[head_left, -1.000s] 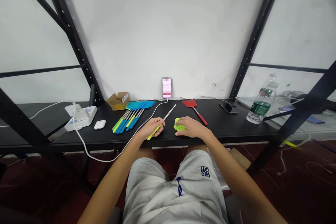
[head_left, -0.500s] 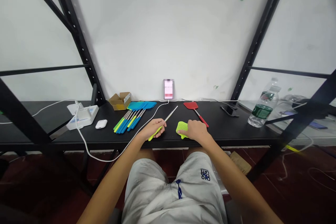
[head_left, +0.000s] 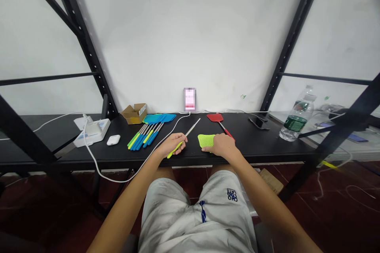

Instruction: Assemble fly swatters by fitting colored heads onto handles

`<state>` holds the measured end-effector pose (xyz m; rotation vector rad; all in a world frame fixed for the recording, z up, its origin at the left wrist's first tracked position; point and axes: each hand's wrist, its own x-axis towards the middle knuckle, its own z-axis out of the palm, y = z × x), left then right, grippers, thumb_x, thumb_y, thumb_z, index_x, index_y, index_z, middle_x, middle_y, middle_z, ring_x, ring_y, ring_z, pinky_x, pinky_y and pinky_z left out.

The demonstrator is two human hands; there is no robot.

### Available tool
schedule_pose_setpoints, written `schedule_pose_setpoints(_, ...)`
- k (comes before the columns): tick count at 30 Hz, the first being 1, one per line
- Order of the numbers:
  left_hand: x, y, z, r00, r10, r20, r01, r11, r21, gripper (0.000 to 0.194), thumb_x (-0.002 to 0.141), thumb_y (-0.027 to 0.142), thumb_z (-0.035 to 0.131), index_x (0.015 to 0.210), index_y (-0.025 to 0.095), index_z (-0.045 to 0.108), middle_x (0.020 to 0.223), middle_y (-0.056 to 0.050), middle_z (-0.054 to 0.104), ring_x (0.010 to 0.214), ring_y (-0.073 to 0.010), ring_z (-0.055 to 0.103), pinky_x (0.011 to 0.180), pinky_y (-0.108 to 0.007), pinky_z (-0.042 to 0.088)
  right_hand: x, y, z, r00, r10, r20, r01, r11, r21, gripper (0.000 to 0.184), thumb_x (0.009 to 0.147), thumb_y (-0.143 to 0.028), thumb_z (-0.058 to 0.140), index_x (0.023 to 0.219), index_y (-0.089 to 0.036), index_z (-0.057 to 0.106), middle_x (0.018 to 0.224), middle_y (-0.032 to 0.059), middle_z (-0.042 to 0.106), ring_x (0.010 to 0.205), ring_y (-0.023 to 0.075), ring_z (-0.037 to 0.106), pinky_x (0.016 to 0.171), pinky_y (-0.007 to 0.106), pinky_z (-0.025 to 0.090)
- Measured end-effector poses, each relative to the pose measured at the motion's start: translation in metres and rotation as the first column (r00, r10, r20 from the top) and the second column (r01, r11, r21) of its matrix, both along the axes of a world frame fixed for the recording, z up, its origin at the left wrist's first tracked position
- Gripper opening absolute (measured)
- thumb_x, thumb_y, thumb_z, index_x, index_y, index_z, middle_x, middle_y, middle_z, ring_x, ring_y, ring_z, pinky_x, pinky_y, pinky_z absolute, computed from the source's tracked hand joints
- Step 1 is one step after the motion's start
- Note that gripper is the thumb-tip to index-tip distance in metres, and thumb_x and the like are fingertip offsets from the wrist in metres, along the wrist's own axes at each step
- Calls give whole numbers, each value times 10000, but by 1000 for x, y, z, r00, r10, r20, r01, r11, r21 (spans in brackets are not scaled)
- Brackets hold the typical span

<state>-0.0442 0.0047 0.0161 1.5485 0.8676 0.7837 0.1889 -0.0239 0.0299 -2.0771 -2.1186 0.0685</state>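
Observation:
My left hand [head_left: 174, 144] is closed around a fly swatter handle [head_left: 192, 127], a metal rod with a yellow-green grip, its bare rod end pointing up and away to the right. In my right hand [head_left: 222, 144] is a yellow-green fly swatter head [head_left: 205, 140], a flat perforated piece pinched at its right side, near the table's front edge. The two parts are apart. Just beyond my right hand lies a red fly swatter [head_left: 215, 117], its grip partly hidden by the hand. Several fly swatters with blue heads [head_left: 160, 118] and blue or green grips lie together to the left.
On the black table [head_left: 184, 161] are an open cardboard box [head_left: 134, 114], a white earphone case [head_left: 113, 140], a power strip [head_left: 92, 132], a dark phone [head_left: 259, 123] and water bottles [head_left: 297, 122]. A lit phone [head_left: 190, 99] leans on the wall. A white cable [head_left: 148, 159] loops over the front edge.
My right hand has turned the yellow-green swatter head, so its perforated face lies wider and flatter to the left. My left hand keeps its hold on the handle, nearly still.

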Motion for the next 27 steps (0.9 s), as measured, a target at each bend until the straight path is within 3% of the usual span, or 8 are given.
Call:
schedule_pose_setpoints(10,1,2,-2,1000,-9,0,9,1000,-2,290,872,464,531,835,177,508,548,54,506,333,-53,387,318,-166,231,21,20,0,995,-61,-78,58,998,-37,485,703,-551,737,946,-135,691,979,211,698,913,317,678,700,346,479)
schedule_pose_setpoints(14,2,3,-4,1000,-12,-2,12,1000,-2,298,875,472,527,840,176,508,555,53,509,337,-51,388,320,-162,235,28,29,-8,990,-17,-143,12,999,-35,298,764,-448,689,804,-153,703,832,154,706,803,272,685,636,303,449)
schedule_pose_setpoints(19,2,1,-1,1000,-11,-4,11,1000,5,285,876,456,524,835,174,506,549,50,505,337,-53,390,320,-162,230,32,37,-18,969,58,-240,-61,998,-4,219,760,-343,661,632,-165,667,660,74,669,659,197,647,559,256,385)
schedule_pose_setpoints(23,3,-2,1,1000,1,-9,-1,1000,10,265,873,434,525,832,173,507,553,46,509,335,-50,380,316,-161,221,37,42,-23,913,104,-394,-103,994,24,199,708,-327,683,612,-158,647,591,23,623,552,137,568,493,234,332)
schedule_pose_setpoints(27,4,-3,1,1000,9,-5,-9,1000,7,276,873,443,532,829,171,508,564,45,512,333,-44,381,317,-158,221,39,47,-28,790,103,-604,-142,990,-17,172,673,-309,689,623,-159,623,509,-19,567,424,86,450,422,213,292)
